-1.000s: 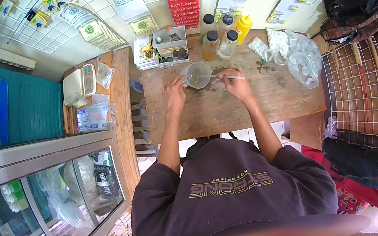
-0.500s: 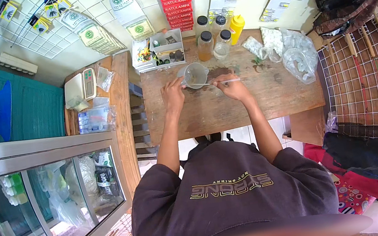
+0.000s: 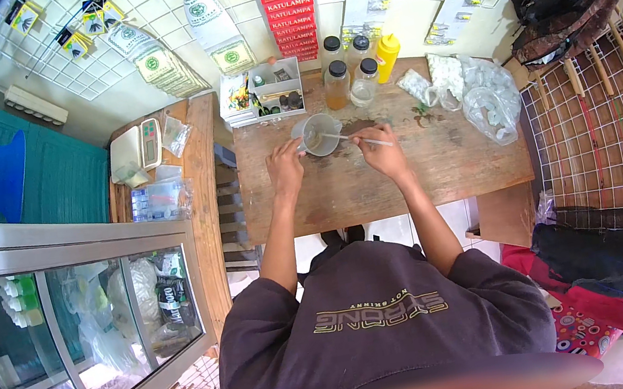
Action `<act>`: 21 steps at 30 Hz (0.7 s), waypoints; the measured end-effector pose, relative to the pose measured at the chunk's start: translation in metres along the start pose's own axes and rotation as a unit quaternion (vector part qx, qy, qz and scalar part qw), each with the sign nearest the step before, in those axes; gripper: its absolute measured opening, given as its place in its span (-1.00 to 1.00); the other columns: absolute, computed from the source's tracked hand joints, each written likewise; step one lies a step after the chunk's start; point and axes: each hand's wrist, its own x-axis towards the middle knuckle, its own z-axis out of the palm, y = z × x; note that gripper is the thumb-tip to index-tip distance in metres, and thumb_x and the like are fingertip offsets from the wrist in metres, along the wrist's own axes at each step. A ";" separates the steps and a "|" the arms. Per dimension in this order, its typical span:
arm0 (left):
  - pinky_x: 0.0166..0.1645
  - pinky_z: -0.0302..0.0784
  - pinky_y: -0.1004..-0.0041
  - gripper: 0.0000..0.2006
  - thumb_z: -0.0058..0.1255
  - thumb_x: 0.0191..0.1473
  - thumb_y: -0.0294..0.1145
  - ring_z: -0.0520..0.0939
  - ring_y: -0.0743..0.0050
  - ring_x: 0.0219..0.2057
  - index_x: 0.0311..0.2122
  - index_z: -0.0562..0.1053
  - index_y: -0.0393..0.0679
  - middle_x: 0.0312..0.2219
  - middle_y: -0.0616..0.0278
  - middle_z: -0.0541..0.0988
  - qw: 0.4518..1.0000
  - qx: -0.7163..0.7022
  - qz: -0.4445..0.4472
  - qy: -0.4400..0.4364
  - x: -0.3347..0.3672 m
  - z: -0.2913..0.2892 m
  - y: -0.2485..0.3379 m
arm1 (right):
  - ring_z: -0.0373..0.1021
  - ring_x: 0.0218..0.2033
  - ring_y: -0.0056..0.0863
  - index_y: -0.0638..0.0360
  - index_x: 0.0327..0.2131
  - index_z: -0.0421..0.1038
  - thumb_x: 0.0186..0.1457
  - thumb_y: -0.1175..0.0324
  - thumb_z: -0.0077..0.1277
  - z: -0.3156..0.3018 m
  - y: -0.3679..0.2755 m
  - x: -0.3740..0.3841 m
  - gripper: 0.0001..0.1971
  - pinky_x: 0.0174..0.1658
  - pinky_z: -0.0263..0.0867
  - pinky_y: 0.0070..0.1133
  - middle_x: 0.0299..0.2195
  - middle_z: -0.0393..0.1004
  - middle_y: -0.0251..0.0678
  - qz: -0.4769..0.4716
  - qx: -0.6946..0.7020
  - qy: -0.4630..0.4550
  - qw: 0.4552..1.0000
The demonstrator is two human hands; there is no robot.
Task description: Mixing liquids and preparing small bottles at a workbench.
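A clear plastic cup (image 3: 334, 125) stands on the wooden table (image 3: 439, 174), with some pale brownish matter inside. My left hand (image 3: 286, 169) is closed at the cup's left side, its fingers pinching the edge there. In my right hand (image 3: 383, 154) is a thin whitish stick (image 3: 334, 136), gripped between thumb and fingers. One end of the stick slants into the cup over its right rim; the other end sticks out past my fingers to the right. Whether that inner end is a spoon or plain cannot be made out.
Behind the cup stand several black-lidded bottles (image 3: 337, 86) and a yellow squeeze bottle (image 3: 387, 59). A white divided box (image 3: 276, 74) is at the back left, plastic bags (image 3: 491, 105) at the right. A side table with a scale (image 3: 149, 144) stands left, above a glass-fronted cabinet (image 3: 97, 334).
The stick has swung from nearly level to a steeper slant, its inner end now further inside the cup. My right hand has shifted slightly, while the left stays at the cup.
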 end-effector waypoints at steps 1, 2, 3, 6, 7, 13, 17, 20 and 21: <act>-0.05 0.35 0.19 -0.67 0.01 -0.05 -0.57 0.53 0.07 -0.12 -0.12 0.54 -0.07 -0.17 0.09 0.58 1.000 0.001 -0.001 0.003 -0.002 -0.001 -0.001 | 0.41 -0.24 -0.21 0.08 -0.33 0.57 0.03 0.39 0.05 -0.003 -0.007 0.001 -0.87 0.00 0.21 -0.39 -0.31 0.56 -0.26 0.051 0.058 -0.035 0.996; -0.05 0.35 0.19 -0.67 0.01 -0.05 -0.57 0.54 0.06 -0.12 -0.12 0.54 -0.08 -0.17 0.08 0.58 1.000 0.002 -0.001 0.006 -0.003 -0.001 -0.002 | 0.41 -0.26 -0.22 0.07 -0.34 0.58 0.01 0.43 0.04 -0.004 -0.012 0.001 -0.86 -0.03 0.23 -0.36 -0.32 0.56 -0.24 0.103 0.115 -0.069 0.986; -0.05 0.35 0.19 -0.67 0.01 -0.05 -0.57 0.54 0.06 -0.12 -0.12 0.54 -0.08 -0.17 0.08 0.58 1.000 0.001 0.002 0.006 -0.002 -0.001 0.000 | 0.41 -0.26 -0.22 0.07 -0.34 0.58 0.01 0.43 0.04 -0.001 -0.009 0.000 -0.86 -0.03 0.23 -0.36 -0.32 0.56 -0.24 0.102 0.114 -0.066 0.986; -0.03 0.32 0.23 -0.68 0.05 -0.06 -0.55 0.53 0.20 -0.12 -0.13 0.55 -0.04 -0.17 0.21 0.59 1.000 0.004 -0.011 0.002 -0.001 0.001 0.003 | 0.41 -0.25 -0.18 0.09 -0.34 0.57 0.00 0.42 0.04 0.007 0.003 0.001 -0.86 -0.05 0.25 -0.37 -0.30 0.56 -0.21 0.000 -0.006 0.037 0.999; -0.04 0.32 0.22 -0.68 0.05 -0.05 -0.56 0.53 0.19 -0.12 -0.12 0.54 -0.04 -0.18 0.20 0.59 1.000 0.003 -0.010 0.005 -0.001 0.001 0.001 | 0.41 -0.25 -0.19 0.08 -0.34 0.57 -0.02 0.42 0.04 0.004 0.004 0.002 -0.85 -0.06 0.26 -0.38 -0.31 0.56 -0.22 0.016 0.027 -0.021 0.999; -0.03 0.31 0.21 -0.66 0.00 -0.04 -0.58 0.52 0.17 -0.11 -0.11 0.54 -0.05 -0.16 0.17 0.58 1.000 0.000 -0.017 -0.003 -0.002 0.001 0.000 | 0.40 -0.23 -0.16 0.10 -0.34 0.57 -0.05 0.46 0.01 0.003 0.006 0.005 -0.82 -0.09 0.27 -0.40 -0.31 0.56 -0.24 0.003 -0.002 -0.033 0.999; -0.02 0.30 0.20 -0.64 -0.03 -0.04 -0.60 0.52 0.16 -0.09 -0.09 0.53 -0.05 -0.14 0.16 0.58 1.000 -0.002 -0.027 -0.006 -0.002 0.001 0.002 | 0.41 -0.24 -0.17 0.12 -0.38 0.57 -0.06 0.46 0.02 0.005 -0.003 0.004 -0.85 -0.08 0.27 -0.37 -0.33 0.56 -0.24 -0.010 -0.021 0.024 0.999; -0.01 0.29 0.20 -0.64 -0.03 -0.04 -0.60 0.51 0.17 -0.08 -0.09 0.53 -0.05 -0.14 0.16 0.58 0.999 0.000 -0.032 -0.008 -0.002 0.000 0.003 | 0.42 -0.26 -0.21 0.10 -0.40 0.57 -0.07 0.47 0.03 -0.004 -0.007 0.010 -0.86 -0.06 0.25 -0.36 -0.36 0.56 -0.28 0.027 0.057 -0.086 0.994; -0.01 0.29 0.20 -0.64 -0.03 -0.04 -0.60 0.51 0.17 -0.08 -0.09 0.53 -0.05 -0.14 0.16 0.58 0.999 0.000 -0.032 -0.008 -0.002 0.001 0.002 | 0.42 -0.26 -0.21 0.10 -0.40 0.57 -0.07 0.47 0.03 -0.002 -0.007 0.009 -0.86 -0.06 0.25 -0.36 -0.36 0.56 -0.28 0.027 0.057 -0.086 0.994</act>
